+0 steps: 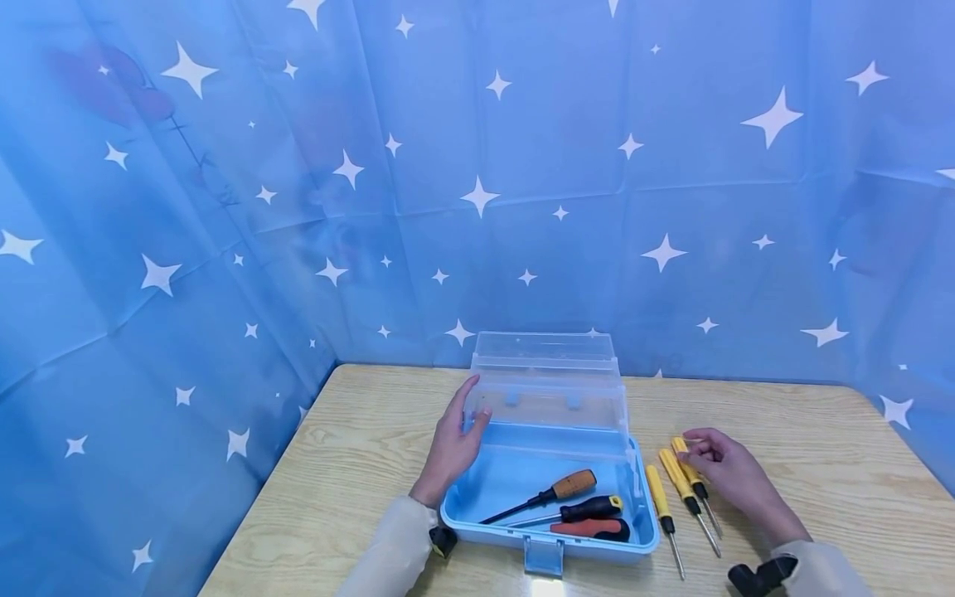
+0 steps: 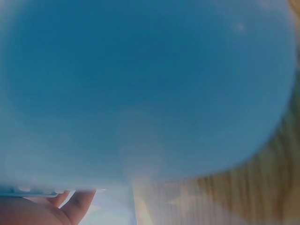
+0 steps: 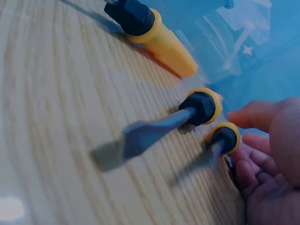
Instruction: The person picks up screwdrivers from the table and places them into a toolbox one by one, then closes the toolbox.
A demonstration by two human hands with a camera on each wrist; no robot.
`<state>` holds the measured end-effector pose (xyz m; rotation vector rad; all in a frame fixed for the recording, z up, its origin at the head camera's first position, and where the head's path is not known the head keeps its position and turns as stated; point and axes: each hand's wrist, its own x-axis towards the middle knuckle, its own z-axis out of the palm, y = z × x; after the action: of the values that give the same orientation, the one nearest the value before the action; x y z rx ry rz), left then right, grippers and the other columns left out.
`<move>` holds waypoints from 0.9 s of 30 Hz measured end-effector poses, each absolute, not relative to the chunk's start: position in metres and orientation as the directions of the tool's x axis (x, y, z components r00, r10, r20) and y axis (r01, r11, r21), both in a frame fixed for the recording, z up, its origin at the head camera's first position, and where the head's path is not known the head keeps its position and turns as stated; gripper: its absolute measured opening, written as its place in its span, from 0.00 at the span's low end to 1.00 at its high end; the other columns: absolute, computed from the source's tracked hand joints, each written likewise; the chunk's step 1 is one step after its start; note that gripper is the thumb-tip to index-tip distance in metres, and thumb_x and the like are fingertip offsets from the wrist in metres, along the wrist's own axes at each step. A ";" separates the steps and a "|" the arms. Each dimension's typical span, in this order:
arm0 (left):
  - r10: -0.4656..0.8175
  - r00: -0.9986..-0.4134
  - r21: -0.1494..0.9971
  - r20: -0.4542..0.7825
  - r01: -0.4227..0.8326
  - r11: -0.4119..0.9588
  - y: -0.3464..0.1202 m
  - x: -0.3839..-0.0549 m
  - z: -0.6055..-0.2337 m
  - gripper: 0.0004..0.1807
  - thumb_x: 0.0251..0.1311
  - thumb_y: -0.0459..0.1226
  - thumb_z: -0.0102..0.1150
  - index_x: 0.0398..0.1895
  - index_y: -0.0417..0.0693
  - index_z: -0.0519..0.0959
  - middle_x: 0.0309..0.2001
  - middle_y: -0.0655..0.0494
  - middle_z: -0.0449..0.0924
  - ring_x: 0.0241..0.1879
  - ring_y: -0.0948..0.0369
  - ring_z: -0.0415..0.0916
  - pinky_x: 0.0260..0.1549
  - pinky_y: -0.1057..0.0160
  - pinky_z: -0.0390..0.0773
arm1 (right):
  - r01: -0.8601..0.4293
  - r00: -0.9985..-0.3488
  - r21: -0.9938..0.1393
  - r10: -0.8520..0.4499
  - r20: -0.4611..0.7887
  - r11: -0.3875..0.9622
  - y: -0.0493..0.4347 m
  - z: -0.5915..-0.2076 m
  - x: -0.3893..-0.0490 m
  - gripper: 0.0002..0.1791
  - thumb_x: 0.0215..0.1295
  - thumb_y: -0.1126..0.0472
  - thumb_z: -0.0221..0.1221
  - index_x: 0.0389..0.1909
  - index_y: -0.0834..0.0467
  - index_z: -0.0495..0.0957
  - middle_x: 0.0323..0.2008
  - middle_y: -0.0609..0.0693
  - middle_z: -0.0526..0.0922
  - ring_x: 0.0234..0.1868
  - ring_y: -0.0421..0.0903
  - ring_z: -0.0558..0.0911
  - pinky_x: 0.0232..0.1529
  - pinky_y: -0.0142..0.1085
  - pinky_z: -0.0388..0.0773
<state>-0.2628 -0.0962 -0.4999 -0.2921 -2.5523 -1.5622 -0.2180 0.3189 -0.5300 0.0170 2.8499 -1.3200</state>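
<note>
A blue toolbox (image 1: 522, 539) stands on the table with its clear lid (image 1: 548, 398) raised. Inside lie three screwdrivers: one with a brown handle (image 1: 574, 484), one black and yellow (image 1: 593, 507), one red and black (image 1: 589, 528). My left hand (image 1: 455, 439) is at the box's left side, fingers extended and thumb overlapping the lid's edge. Right of the box lie yellow-handled screwdrivers: a left one (image 1: 657, 493), a middle one (image 1: 675, 474) and a right one (image 3: 225, 138). My right hand (image 1: 731, 473) pinches the right one's handle between thumb and fingers.
The wooden table (image 1: 351, 464) extends to both sides of the box. A blue star-patterned curtain (image 1: 522, 232) hangs behind and along the left. The box's front latch (image 1: 543, 555) hangs down. Its blue wall (image 2: 140, 93) fills most of the left wrist view.
</note>
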 end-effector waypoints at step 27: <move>0.084 -0.977 0.880 0.196 0.213 0.424 -0.096 -0.261 -0.500 0.32 0.72 0.46 0.52 0.74 0.82 0.55 0.76 0.64 0.56 0.75 0.54 0.55 0.68 0.40 0.63 | 0.050 -0.999 -0.795 0.038 -0.033 0.604 0.319 -0.529 -0.218 0.23 0.76 0.59 0.51 0.65 0.68 0.65 0.44 0.59 0.80 0.36 0.35 0.77 0.29 0.31 0.76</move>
<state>-0.2615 -0.0956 -0.4997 -0.2672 -2.5465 -1.6019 -0.2183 0.3193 -0.5286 0.0772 2.8019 -1.3901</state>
